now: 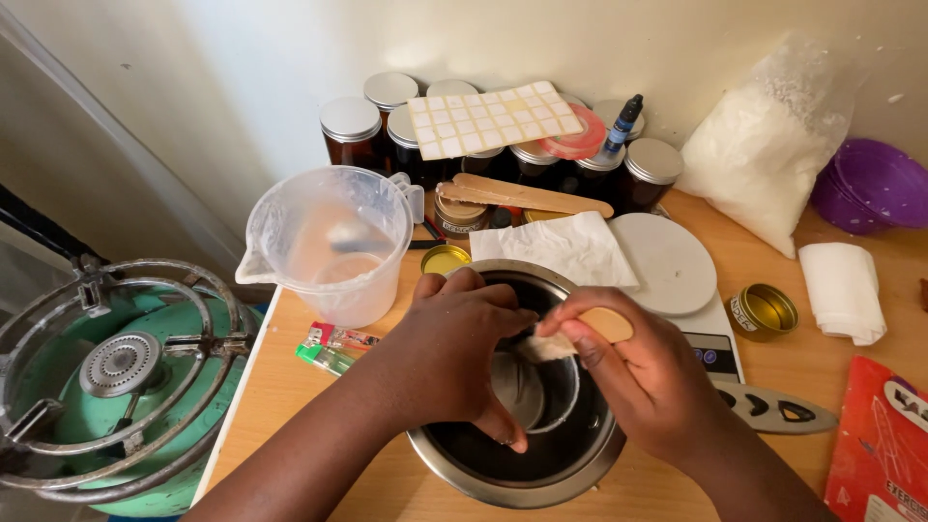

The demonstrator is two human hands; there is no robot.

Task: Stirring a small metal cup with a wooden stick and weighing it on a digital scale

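A: What are the two hands doing?

B: Both are over a steel bowl (517,474) on the wooden table (290,387). The left hand (464,353) reaches down into the bowl and is closed on a small round metal tin (522,387), the thumb low at its near edge. The right hand (643,377) is closed on a flat wooden stick (604,324), and its end carries a pale lump (546,346) just above the tin.

A: Are the hands together or apart?

B: Very near; the fingertips almost meet above the tin. If they touch, I cannot tell.

A: What lies around them?

B: Left of the left hand stands a clear plastic jug (333,242), and before it two lighters (333,348), one red and one green. Further left is a green gas burner (116,377). Behind the hands there is a white paper towel (561,246), a longer wooden spatula (527,195) and dark jars with silver lids (353,130). Right of the right hand are a white scale (677,266) and an open gold tin (764,311), and far behind it a bag of white flakes (764,145).
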